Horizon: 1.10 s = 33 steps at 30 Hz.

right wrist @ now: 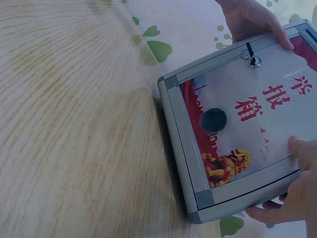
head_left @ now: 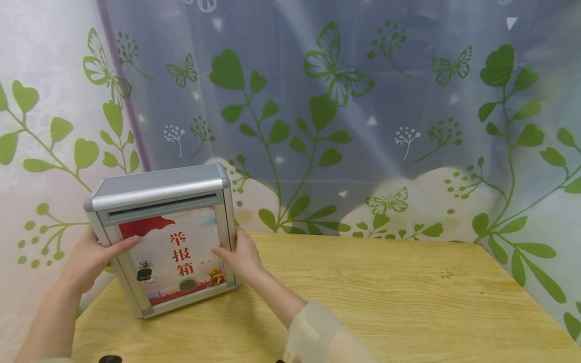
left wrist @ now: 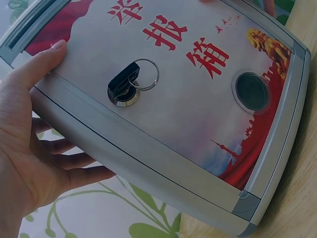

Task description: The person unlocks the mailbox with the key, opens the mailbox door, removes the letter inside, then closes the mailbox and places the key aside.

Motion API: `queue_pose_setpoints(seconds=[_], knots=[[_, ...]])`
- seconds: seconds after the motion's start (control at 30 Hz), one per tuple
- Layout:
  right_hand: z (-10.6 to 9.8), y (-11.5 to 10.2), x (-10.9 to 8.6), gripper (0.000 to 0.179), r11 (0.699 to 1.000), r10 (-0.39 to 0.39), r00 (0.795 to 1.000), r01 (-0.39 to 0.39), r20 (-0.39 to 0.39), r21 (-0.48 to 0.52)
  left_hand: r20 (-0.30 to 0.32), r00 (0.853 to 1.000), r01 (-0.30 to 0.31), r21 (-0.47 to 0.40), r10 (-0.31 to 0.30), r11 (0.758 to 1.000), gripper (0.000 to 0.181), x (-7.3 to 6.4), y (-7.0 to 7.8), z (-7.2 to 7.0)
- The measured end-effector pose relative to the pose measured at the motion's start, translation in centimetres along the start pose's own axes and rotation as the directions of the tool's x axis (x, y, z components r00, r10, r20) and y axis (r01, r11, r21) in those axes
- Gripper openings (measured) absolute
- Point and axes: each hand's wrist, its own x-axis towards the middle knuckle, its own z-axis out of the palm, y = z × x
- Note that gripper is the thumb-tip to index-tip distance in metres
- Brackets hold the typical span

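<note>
A silver metal report box with a slot under its lid and red Chinese characters down the front stands tilted at the left of the table. My left hand grips its left side, thumb on the front panel and fingers behind the edge. On the opposite side my right hand holds the frame, its thumb also on the front. A key with a ring sits in the lock on the left part of the panel. Low on the front is a dark round window. The box's bottom edge is close over the wood.
The wood-grain table stretches off to the right of the box. Behind it hangs a curtain printed with green leaves and butterflies, close to the box's back. A small dark object shows at the bottom edge of the head view.
</note>
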Motion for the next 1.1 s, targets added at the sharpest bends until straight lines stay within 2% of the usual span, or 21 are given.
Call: queue_pose_setpoints(seconds=[0.2, 0.43, 0.57, 0.73, 0.8, 0.97, 1.1], knots=[[-0.7, -0.3, 0.2, 0.049, 1.0, -0.012, 1.0, 0.012, 0.006, -0.015, -0.007, 1.0, 0.014, 0.016, -0.014, 1.0, 0.064, 0.2, 0.5, 0.2], [-2.2, -0.8, 0.4, 0.047, 0.998, -0.035, 0.999, 0.036, 0.018, -0.052, -0.005, 1.0, 0.009, -0.015, -0.009, 1.0, 0.064, 0.6, 1.3, 0.7], [-3.0, -1.1, 0.7, 0.05, 0.996, -0.061, 0.998, 0.062, 0.017, -0.06, -0.009, 1.0, -0.005, -0.064, 0.005, 0.998, 0.063, 1.0, 1.9, 1.1], [-4.2, -1.5, 0.7, 0.055, 0.995, -0.081, 0.997, 0.081, 0.015, -0.06, -0.01, 0.999, -0.052, -0.159, 0.051, 0.986, 0.066, 1.6, 2.7, 1.6], [-4.7, -1.6, 0.7, 0.056, 0.995, -0.075, 0.997, 0.075, 0.016, -0.063, -0.008, 0.998, -0.057, -0.158, 0.057, 0.986, 0.066, 1.9, 3.1, 1.8], [-5.8, -1.7, 0.8, 0.058, 0.995, -0.071, 0.997, 0.071, 0.01, -0.075, 0.006, 0.999, -0.039, -0.11, 0.04, 0.993, 0.062, 2.5, 4.0, 2.4], [-6.7, -1.6, 1.0, 0.059, 0.995, -0.06, 0.998, 0.059, -0.007, -0.081, 0.012, 1.0, -0.007, -0.161, 0.009, 0.987, 0.06, 3.0, 4.6, 3.2]])
